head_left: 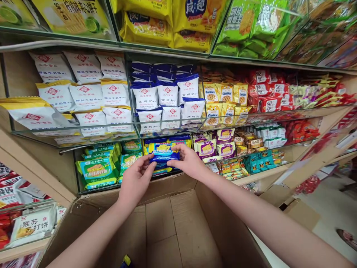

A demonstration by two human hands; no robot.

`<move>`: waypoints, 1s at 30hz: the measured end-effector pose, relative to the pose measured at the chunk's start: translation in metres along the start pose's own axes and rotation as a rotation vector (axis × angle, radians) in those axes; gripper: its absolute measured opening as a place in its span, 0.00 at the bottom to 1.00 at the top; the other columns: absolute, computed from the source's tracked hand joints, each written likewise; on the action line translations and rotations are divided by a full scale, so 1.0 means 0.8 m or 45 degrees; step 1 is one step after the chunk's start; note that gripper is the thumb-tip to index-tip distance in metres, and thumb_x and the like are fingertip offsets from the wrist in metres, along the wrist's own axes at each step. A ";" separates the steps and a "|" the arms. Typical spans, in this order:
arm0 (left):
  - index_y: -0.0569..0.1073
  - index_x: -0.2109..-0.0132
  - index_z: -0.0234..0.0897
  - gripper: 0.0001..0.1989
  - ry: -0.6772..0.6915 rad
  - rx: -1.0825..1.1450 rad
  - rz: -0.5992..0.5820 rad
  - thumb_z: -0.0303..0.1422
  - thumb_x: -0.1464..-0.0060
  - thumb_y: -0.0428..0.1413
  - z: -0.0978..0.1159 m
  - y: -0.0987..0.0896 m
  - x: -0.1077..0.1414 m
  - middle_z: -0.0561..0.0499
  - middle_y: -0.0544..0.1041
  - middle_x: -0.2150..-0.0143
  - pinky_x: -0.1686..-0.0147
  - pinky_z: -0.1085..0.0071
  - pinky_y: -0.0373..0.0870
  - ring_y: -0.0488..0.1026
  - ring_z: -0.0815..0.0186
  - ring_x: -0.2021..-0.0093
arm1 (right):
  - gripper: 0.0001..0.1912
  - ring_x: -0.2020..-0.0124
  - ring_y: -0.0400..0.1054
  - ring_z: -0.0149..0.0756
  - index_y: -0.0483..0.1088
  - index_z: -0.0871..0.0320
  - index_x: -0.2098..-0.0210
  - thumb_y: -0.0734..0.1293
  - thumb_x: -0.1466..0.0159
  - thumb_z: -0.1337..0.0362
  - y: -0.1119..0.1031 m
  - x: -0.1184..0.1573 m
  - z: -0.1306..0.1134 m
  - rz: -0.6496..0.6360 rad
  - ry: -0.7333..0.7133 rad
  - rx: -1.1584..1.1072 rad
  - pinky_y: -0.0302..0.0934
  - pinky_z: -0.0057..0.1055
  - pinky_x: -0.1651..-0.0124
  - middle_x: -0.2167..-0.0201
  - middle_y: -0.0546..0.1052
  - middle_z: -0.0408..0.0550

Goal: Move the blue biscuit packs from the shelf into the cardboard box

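A blue and yellow biscuit packet (pixel 163 154) is held between my two hands at the front of a lower shelf bin. My left hand (pixel 137 178) pinches its left end with thumb and fingers. At its right end, my right hand (pixel 188 160) grips with thumb below and fingers above. More blue and yellow packets (pixel 181 140) lie in the bin behind it. Green soda biscuit packets (pixel 97 172) are stacked to the left, and purple and white packets (pixel 206 148) to the right.
Below my arms stands an open cardboard box (pixel 160 223) with a blue and yellow packet (pixel 126 260) low inside. Glass dividers and shelf edges (pixel 164 128) run above my hands, under rows of white packets (pixel 86 95). Someone's foot (pixel 346 238) shows at the far right.
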State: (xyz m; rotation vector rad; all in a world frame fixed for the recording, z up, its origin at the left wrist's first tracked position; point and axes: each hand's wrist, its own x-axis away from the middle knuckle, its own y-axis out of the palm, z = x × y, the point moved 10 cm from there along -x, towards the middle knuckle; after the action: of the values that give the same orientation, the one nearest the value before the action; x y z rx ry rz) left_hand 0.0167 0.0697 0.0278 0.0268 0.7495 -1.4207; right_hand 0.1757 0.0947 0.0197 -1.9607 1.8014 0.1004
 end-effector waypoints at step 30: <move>0.74 0.66 0.34 0.10 -0.123 0.167 0.434 0.34 0.57 0.56 -0.013 -0.036 -0.050 0.49 0.77 0.74 0.81 0.76 0.71 0.75 0.65 0.76 | 0.26 0.42 0.44 0.47 0.50 0.67 0.45 0.52 0.38 0.57 0.010 -0.016 -0.039 0.250 -0.340 1.095 0.40 0.46 0.44 0.44 0.54 0.62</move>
State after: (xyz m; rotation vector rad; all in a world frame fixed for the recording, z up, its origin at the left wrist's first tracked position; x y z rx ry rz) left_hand -0.0126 0.1039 0.0508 0.1781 0.5412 -1.1346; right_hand 0.1583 0.0943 0.0496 -1.1072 1.4926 -0.2918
